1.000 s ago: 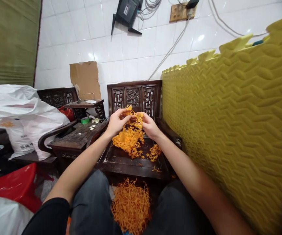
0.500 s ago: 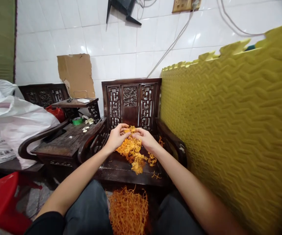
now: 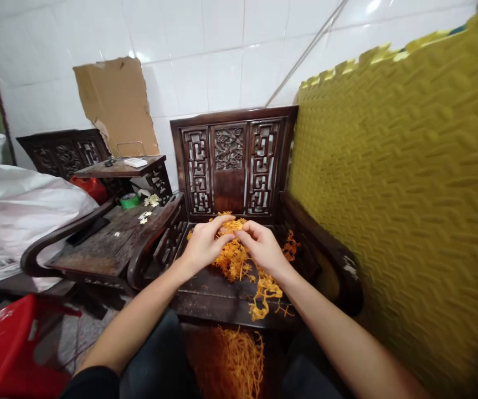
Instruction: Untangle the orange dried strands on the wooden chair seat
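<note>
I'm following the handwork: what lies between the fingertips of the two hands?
In the head view, an orange piece lies between the left hand and the right hand.

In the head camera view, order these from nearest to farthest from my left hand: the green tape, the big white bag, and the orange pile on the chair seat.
Nearest to your left hand first:
1. Orange pile: just below and right of it, on the chair seat.
2. Green tape: to the left, on the low table.
3. Big white bag: far left, beyond the table.
</note>
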`<action>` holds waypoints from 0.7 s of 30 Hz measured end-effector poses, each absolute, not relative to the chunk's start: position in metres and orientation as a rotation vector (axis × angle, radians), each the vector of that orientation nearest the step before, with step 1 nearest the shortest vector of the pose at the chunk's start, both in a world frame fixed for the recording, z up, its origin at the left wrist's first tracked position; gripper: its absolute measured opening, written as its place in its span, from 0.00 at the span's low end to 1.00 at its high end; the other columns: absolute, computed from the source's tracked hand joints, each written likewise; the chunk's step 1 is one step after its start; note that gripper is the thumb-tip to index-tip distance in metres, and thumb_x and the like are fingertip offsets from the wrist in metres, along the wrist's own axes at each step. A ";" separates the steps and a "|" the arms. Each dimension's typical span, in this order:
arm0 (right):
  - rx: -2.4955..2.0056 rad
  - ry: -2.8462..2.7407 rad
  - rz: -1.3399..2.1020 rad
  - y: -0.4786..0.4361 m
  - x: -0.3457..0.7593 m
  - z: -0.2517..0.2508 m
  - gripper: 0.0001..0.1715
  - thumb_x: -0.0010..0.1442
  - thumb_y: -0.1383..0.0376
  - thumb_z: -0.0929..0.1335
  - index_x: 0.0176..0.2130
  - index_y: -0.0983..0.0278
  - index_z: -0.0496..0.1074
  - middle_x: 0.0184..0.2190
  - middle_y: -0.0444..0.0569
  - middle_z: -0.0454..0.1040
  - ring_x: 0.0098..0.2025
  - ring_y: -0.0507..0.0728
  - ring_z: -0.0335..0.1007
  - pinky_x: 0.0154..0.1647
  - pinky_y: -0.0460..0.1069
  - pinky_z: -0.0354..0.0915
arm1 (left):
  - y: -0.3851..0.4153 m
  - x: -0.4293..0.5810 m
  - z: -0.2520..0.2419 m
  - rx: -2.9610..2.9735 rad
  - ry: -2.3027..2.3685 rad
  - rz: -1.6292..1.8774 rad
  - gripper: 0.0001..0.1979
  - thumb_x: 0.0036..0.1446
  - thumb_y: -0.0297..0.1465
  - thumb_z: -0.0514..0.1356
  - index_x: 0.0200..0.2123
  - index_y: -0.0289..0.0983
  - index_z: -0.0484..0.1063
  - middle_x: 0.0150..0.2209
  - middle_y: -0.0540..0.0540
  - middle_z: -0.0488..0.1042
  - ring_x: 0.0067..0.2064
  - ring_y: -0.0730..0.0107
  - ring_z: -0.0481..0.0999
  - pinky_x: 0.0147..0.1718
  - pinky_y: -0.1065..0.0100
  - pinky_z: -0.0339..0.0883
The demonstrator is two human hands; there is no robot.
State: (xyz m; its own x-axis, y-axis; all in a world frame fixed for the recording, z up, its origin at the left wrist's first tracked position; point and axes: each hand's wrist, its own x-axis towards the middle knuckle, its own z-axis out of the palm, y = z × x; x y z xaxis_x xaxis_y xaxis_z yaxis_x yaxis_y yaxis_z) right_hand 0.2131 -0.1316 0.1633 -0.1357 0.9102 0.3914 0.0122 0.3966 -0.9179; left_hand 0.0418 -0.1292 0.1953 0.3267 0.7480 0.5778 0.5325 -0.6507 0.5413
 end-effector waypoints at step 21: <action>-1.196 -1.909 1.033 -0.102 0.222 0.107 0.24 0.65 0.51 0.65 0.24 0.63 0.64 0.21 0.40 0.57 0.25 0.50 0.51 0.27 0.49 0.48 | -0.095 0.039 0.114 1.821 1.141 0.914 0.17 0.65 0.45 0.59 0.34 0.36 0.73 0.28 0.50 0.70 0.30 0.73 0.67 0.30 0.69 0.61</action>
